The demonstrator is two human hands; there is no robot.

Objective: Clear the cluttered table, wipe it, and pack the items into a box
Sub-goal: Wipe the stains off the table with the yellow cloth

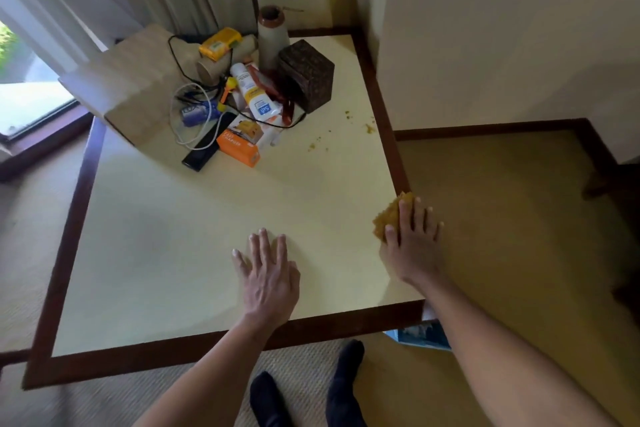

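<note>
A cream table [166, 246] with a dark brown rim fills the view. My right hand [412, 239] lies flat on a yellow cloth [389, 218] at the table's right edge. My left hand [268, 270] rests palm down, fingers apart, on the bare top near the front edge. At the far side sits a heap of items: an orange box [239, 147], a white tube [254, 95], a black remote [204, 149], white and black cables [187, 107], a yellow device [220, 43], cardboard rolls [214, 66]. Crumbs [369, 128] dot the far right of the top.
A dark woven box [306, 74] and a grey vase [273, 35] stand behind the heap. A beige board [131, 80] leans over the table's far left corner. Walls and curtains close in behind. A blue-white packet [422, 336] lies on the floor under the front right corner, by my dark-socked feet [343, 378].
</note>
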